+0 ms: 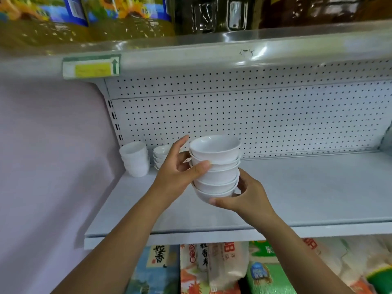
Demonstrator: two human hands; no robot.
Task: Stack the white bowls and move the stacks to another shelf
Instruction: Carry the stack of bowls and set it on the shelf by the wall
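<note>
Reaching up from the bottom edge, two bare forearms meet over a white shelf (307,198). Below its front lip, nearest the camera, lie printed bags of rice (212,268), packed side by side.

The right hand (248,196) cups the lowest bowl of a stack of white bowls (216,168) — its thumb lies along the near lower wall and its fingers curl round the right side. The left hand (176,172) grasps the same stack higher up, on its left side: the thumb presses across the near face at about the middle bowl, while the forefinger points up beside the top rim. Five rims show in the stack. It stands roughly upright, with the rims not quite in line, and it is held over the front-middle part of the shelf; whether its base touches the shelf I cannot tell.

Farther back, in the left rear corner, stands a tall white stack (134,159), too blurred to count. Just to its right is a low stack of shallow bowls (161,154), partly hidden by the left hand. Behind them runs a white back panel (254,119) full of small holes, and a pale wall (42,145) closes the left side.

Above, an upper shelf (233,45) carries a yellow and green price label (91,66) on its front edge — and bottles (118,20) of yellow oil stand on it.
</note>
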